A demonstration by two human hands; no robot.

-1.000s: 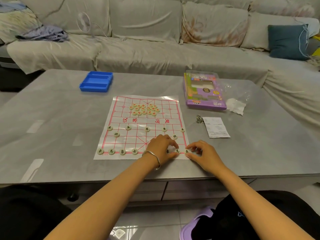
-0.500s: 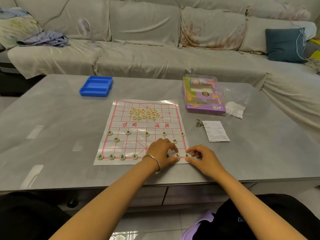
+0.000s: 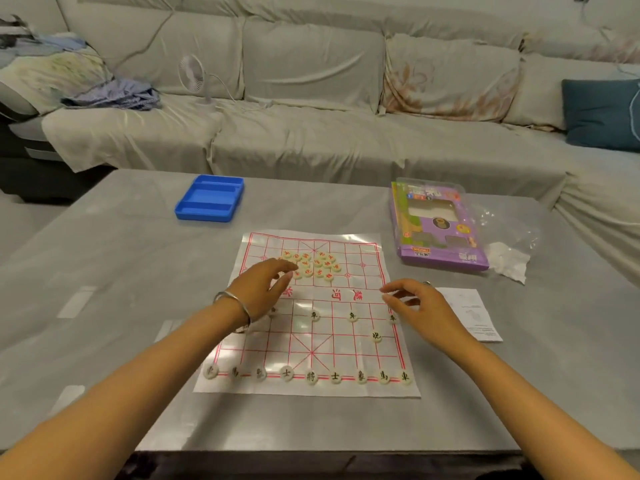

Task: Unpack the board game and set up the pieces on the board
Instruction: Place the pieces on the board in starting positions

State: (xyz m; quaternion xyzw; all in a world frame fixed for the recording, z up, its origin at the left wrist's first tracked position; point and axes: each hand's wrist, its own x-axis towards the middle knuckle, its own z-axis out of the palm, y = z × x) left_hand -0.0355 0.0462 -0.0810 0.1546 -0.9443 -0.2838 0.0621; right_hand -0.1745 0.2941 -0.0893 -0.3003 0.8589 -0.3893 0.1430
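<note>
Vs 0.5 s ago: both hands have left the board's near right corner, where they were fussing w/ the last pieces, and moved up toward mid-board. The black back row they uncovered shows nine pieces in line along the board's near edge. L hand (bangle on the wrist) hovers over the board's left half, fingers loosely bent, tips at the left fringe of the red pile; nothing seen held, and blur hides whether the tips touch a piece. R hand hovers at the board's right edge by the river row, thumb and forefinger a little apart w/ nothing between them. The board lies flat at the middle of the table, reaching close to its near edge. Its long axis runs near edge to far edge, approx square to the table. Black pieces' characters read upright from the near edge. Three soldiers sit in a row just short of the river, a cannon behind them on the right. The red pile is unsorted on the far half. Purple box lies toward the far right, blue tray toward the far edge left of the board, paper slip just right of the R hand.
</note>
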